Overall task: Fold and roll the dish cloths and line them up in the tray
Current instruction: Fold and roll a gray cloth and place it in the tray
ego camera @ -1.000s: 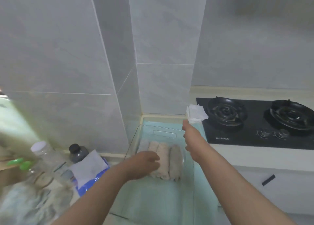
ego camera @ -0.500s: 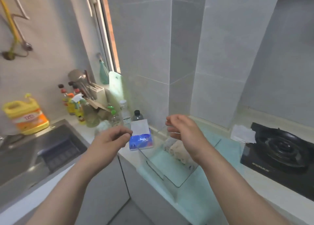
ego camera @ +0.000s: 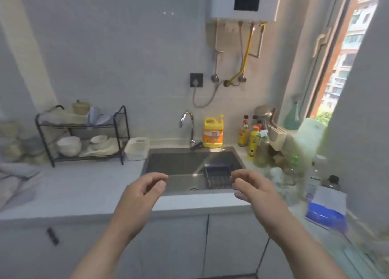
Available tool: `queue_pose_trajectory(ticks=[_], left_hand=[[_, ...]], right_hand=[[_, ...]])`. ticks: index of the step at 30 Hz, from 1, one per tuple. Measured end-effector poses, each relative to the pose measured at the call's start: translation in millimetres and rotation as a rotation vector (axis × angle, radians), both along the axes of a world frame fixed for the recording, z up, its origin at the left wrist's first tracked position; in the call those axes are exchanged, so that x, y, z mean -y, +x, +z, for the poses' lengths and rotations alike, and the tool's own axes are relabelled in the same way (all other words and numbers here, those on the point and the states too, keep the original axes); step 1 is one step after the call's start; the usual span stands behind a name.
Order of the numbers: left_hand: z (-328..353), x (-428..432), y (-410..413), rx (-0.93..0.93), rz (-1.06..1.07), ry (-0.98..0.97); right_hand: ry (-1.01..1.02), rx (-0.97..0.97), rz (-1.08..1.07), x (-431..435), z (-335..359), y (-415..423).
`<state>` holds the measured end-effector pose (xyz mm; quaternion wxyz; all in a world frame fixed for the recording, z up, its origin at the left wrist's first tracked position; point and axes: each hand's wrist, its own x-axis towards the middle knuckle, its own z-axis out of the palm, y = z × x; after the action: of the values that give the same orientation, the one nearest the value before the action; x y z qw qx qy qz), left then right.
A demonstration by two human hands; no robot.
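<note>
I hold my left hand (ego camera: pixel 143 192) and right hand (ego camera: pixel 255 191) out in front of me, apart, above the near rim of the sink (ego camera: pixel 181 162). Each grip is slack: fingers loosely curled, thumb near the fingertips, holding nothing. A heap of crumpled grey cloths (ego camera: pixel 14 179) lies at the far left of the tabletop (ego camera: pixel 80 190), well apart from both hands. Behind the sink stand a tap (ego camera: pixel 186 118) and a yellow detergent bottle (ego camera: pixel 213 134); a dish rack (ego camera: pixel 84 126) with bowls stands to its left.
</note>
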<state>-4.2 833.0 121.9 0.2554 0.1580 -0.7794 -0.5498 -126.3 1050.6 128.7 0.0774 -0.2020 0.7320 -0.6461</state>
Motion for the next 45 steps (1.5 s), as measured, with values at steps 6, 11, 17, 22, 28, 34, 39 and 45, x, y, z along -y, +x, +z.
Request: queue_pose_trajectory(ticks=[6,11,17,22,28,34,39,45], left_hand=[[-17.2,134.6,97.2,-0.009,0.197,0.101],[-21.1,221.5,165.2,0.055,0.261,0.062],[-23.3,287.2,200.6,0.134,0.385,0.104],[-33.2,350.4,192.4,0.198,0.484,0.107],[-41.2,449.2,148.6,0.239,0.527,0.129],[-53.8,557.2,109.8,0.301,0.567,0.128],[-72.0,647.5,96.4,0.325,0.578,0.177],[-111.1,784.2,94.6,0.400,0.560,0.123]], right_hand=[[0.046,0.031,0.199,150.8,-5.0,56.7],[0.036,0.071,0.313,240.5,-22.3,91.8],[0.033,0.155,0.371,322.7,-44.3,90.7],[-0.005,0.183,0.412,399.8,-51.2,57.3],[-0.009,0.222,0.464,512.2,-67.3,4.0],[0.062,0.265,0.567,638.9,-78.7,-21.2],[0.188,0.235,0.679,745.1,-94.9,-14.8],[0.271,0.290,0.727,878.8,-126.5,8.3]])
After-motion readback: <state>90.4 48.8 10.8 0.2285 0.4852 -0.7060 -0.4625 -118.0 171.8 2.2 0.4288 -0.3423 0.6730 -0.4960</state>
